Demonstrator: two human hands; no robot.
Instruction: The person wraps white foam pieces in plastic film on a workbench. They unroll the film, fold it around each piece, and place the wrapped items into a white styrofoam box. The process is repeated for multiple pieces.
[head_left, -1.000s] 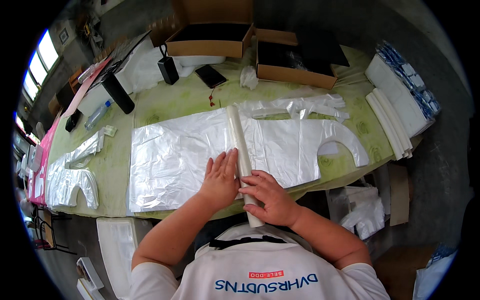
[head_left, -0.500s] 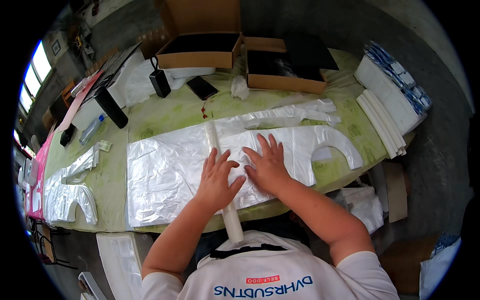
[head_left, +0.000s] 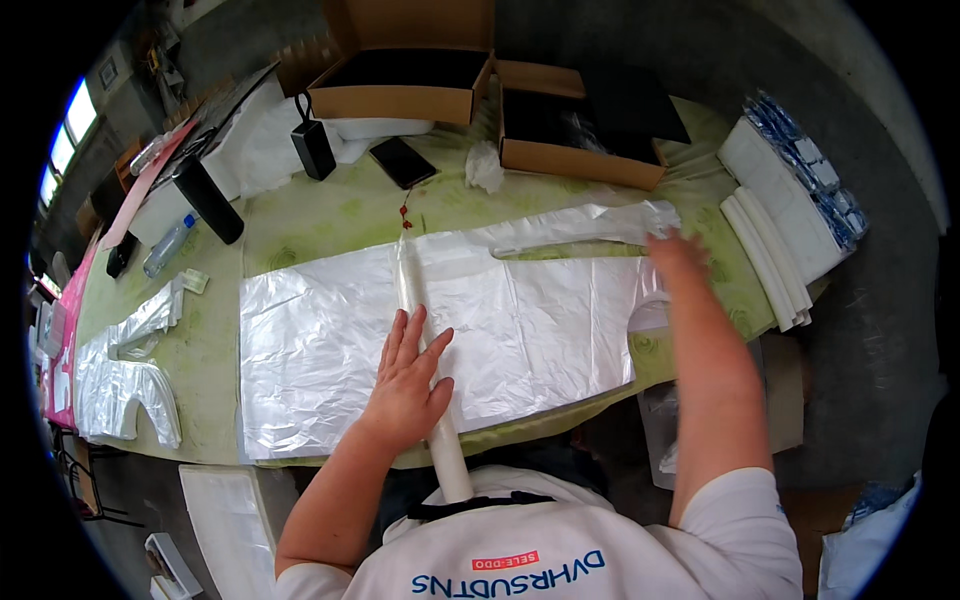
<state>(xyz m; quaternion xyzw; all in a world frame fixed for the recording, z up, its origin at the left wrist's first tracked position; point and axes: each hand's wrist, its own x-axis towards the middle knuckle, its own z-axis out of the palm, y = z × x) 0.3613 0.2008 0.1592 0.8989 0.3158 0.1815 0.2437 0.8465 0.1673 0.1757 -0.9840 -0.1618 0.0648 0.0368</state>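
In the head view, a plastic apron [head_left: 550, 330] lies on the green-covered bench [head_left: 320, 220], a white roll [head_left: 448, 462] across it. The left hand [head_left: 408, 388] rests on the roll, fingers apart; the blurred right hand [head_left: 682, 256] is at the apron's right end, its fingers' state impossible to tell.

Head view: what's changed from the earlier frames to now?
The white roll has shifted left across the plastic sheet. The right hand has let go of it and moved right and away from the body, to the sheet's far-right strips; it's blurred, so contact is unclear. Unchanged: left hand at the roll, phone and boxes behind.
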